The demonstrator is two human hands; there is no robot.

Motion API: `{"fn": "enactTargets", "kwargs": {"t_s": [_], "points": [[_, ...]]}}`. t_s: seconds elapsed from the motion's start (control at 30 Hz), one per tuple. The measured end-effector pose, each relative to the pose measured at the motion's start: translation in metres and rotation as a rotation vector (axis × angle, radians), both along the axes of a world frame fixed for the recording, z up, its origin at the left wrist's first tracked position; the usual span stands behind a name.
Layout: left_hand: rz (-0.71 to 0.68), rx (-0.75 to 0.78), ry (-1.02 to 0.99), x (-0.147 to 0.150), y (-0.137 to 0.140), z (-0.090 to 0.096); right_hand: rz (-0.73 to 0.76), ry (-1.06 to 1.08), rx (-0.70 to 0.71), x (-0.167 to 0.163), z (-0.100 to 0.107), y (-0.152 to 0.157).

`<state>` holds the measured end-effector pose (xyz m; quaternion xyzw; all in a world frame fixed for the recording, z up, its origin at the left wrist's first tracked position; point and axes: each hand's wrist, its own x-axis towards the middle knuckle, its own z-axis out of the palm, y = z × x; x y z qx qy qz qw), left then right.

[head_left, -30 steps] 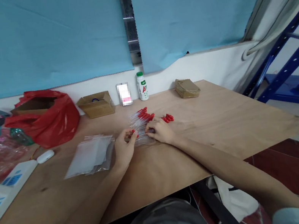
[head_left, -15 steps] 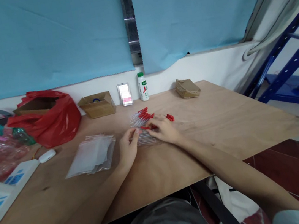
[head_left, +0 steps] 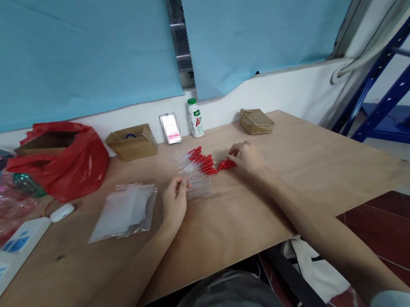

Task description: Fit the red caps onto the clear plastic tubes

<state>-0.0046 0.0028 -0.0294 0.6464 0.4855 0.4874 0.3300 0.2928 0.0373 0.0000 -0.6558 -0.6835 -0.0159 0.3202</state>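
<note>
My left hand [head_left: 175, 197] rests on the table with thumb and fingers pinched together at the left ends of a row of thin bare rods [head_left: 200, 190]. A trace of red shows at its fingertips, but what it holds is too small to make out. Just behind the row lies a fanned bunch of thin rods with red handles [head_left: 207, 163]. To the right of that bunch is a small pile of loose red handles [head_left: 226, 164]. My right hand [head_left: 247, 157] reaches to this pile, fingers curled and tips at its right side; anything between them is hidden.
Clear plastic bags [head_left: 123, 210] lie left of my left hand. Farther back stand an open cardboard box [head_left: 132, 147], a phone-like screen [head_left: 171, 129], a white bottle [head_left: 195, 120] and a brown carton [head_left: 257, 120]. A red bag [head_left: 73, 171] and a power strip [head_left: 11, 251] are at left.
My right hand has moved right, away from my left hand, to the loose red handles. A red handle that was between both hands no longer shows there. My left hand has barely moved.
</note>
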Motion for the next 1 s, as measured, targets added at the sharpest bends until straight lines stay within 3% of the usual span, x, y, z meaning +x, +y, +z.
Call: {"fn": "enactTargets", "kwargs": {"t_s": [0.2,0.47,0.67,0.87,1.0], "points": [[0.005,0.003,-0.007,-0.001,0.001,-0.002,0.085,-0.023,0.058,0.000,-0.002,0.000],[0.010,0.020,0.018,-0.002,0.001,-0.004,0.099,-0.095,0.018,0.001,-0.008,0.003],[0.011,0.028,0.007,-0.002,0.002,-0.004,0.097,-0.128,0.059,-0.006,-0.001,-0.003],[0.020,0.045,0.010,-0.001,0.002,-0.005,0.232,-0.385,0.094,-0.039,0.006,-0.020],[0.023,0.036,0.015,-0.002,0.001,-0.006,0.230,-0.524,0.048,-0.057,0.000,-0.020]]}}
